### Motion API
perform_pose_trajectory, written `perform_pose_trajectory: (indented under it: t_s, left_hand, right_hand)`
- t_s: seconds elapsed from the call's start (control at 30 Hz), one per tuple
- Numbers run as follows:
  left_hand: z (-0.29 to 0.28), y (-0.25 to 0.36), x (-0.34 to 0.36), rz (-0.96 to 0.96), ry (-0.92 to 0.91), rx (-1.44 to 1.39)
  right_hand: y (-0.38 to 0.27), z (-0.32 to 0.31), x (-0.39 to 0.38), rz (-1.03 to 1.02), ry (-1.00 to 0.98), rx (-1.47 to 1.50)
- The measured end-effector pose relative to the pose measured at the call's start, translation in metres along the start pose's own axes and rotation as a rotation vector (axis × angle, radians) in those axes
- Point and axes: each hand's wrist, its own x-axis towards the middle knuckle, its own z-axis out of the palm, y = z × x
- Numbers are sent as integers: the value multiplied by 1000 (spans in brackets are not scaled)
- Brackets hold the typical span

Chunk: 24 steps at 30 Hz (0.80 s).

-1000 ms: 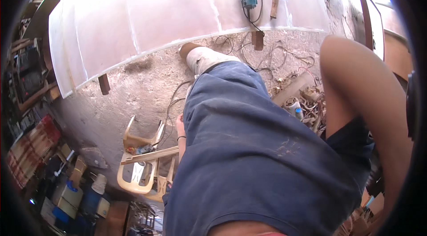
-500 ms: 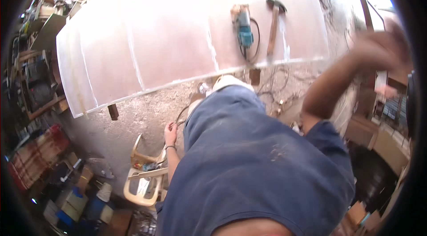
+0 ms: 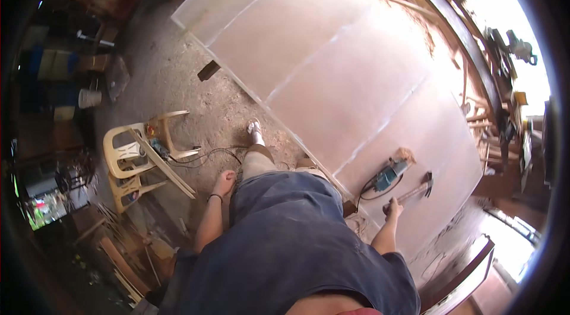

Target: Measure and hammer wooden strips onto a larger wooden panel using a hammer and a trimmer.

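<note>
My left hand (image 3: 225, 182) hangs beside my left thigh with its fingers loosely curled and nothing visible in them; a dark band is round the wrist. On the right, my right hand (image 3: 392, 209) is over the near edge of a large pale panel (image 3: 332, 65), fingers curled. It overlaps the handle end of a claw hammer (image 3: 428, 184); whether it grips the handle or hangs above it I cannot tell. Close to this hand, a teal corded power tool (image 3: 387, 177) lies on the panel, its cord looped beside it. White lines cross the panel.
At the left stand cream plastic chairs (image 3: 127, 157) with wooden strips (image 3: 163, 163) and another tool across them. A cable (image 3: 217, 150) runs from there over the dusty floor towards my legs. A dark wooden block end (image 3: 208, 70) sticks out under the panel. Timber is stacked beyond.
My right arm has come down from the far right to the panel's edge by the hammer. The view has turned left, so the panel now slants to the upper right and the chairs show more.
</note>
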Motion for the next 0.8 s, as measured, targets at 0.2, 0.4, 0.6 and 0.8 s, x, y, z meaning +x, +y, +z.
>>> perform_pose_trajectory:
  t_s: [0.2, 0.4, 0.6, 0.8]
  left_hand:
    - [-12, -57, 10, -264, -255, 110]
    - [-54, -86, 135, 101, -219, 391]
    - [-208, -68, 248, -10, -142, 54]
    - [-337, 60, 339, 127, 107, -5]
  right_hand:
    - [-81, 11, -43, -39, 2, 503]
    - [-45, 124, -128, -327, 203, 1174]
    - [-185, 259, -308, -580, 34, 696]
    - [-173, 384, -405, -742, -103, 101]
